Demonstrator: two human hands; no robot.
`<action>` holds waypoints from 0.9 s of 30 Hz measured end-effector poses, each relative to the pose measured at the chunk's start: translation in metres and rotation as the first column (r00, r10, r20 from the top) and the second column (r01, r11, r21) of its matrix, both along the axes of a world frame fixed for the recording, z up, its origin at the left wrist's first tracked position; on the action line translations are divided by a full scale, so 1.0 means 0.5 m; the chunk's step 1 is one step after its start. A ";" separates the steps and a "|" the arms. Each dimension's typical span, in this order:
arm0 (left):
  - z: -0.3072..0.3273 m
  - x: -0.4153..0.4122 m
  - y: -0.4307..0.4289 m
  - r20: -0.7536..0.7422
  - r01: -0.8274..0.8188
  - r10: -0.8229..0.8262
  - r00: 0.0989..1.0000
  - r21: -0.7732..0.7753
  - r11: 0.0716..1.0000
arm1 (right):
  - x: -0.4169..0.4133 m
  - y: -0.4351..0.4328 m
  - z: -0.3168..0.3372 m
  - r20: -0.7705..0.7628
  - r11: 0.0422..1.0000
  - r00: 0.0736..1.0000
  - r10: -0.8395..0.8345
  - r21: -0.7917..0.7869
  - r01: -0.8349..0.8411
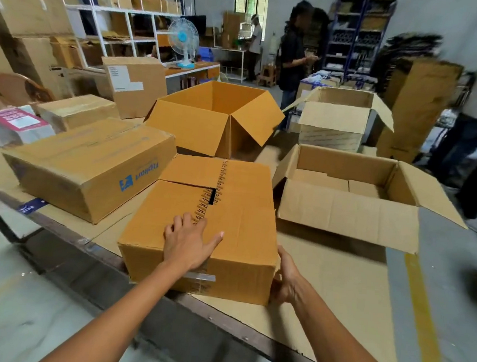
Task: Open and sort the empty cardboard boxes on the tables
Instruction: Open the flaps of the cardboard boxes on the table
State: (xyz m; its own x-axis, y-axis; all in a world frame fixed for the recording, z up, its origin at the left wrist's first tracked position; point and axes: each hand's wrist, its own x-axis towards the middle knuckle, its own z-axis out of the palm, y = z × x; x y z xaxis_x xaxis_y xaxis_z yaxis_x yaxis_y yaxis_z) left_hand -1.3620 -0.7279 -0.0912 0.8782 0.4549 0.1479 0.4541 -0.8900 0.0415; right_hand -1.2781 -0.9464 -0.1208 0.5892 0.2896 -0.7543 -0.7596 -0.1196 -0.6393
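**Both hands on a closed box at the table's near edge**

The left hand (188, 244) lies on top of the closed brown box (242, 224), fingers spread wide, fingertips at the printed tape seam (212, 196). The right hand (285, 276) is against the box's near right corner; its fingers are hidden there, so I cannot tell how they lie. The box sits at the near edge of the table (220, 319). Just left lies a closed box with a blue logo (90, 166); to the right, a shallow open box (343, 214) with flaps out. Behind stands an open orange box (190, 125), and farther right a pale open box (333, 122). Beyond are a fan (183, 38) and a standing person (293, 51).
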 end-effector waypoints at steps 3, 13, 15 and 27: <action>-0.002 -0.005 -0.001 0.012 0.009 -0.009 1.000 -0.048 0.999 | -0.017 -0.005 0.032 0.063 0.995 0.997 0.036 -0.092 -0.030; 0.013 -0.051 0.064 -0.001 0.008 -0.008 1.000 -0.059 0.998 | -0.074 0.062 0.025 0.248 0.999 0.969 0.017 0.032 -0.026; 0.015 -0.060 0.074 0.001 0.017 -0.017 1.000 -0.090 0.996 | -0.071 0.081 -0.001 0.254 1.000 0.967 -0.011 0.009 0.009; 0.082 -0.074 0.148 0.084 0.127 -0.101 0.991 -0.419 0.899 | -0.075 0.085 0.065 0.086 0.926 0.994 -0.066 0.376 0.029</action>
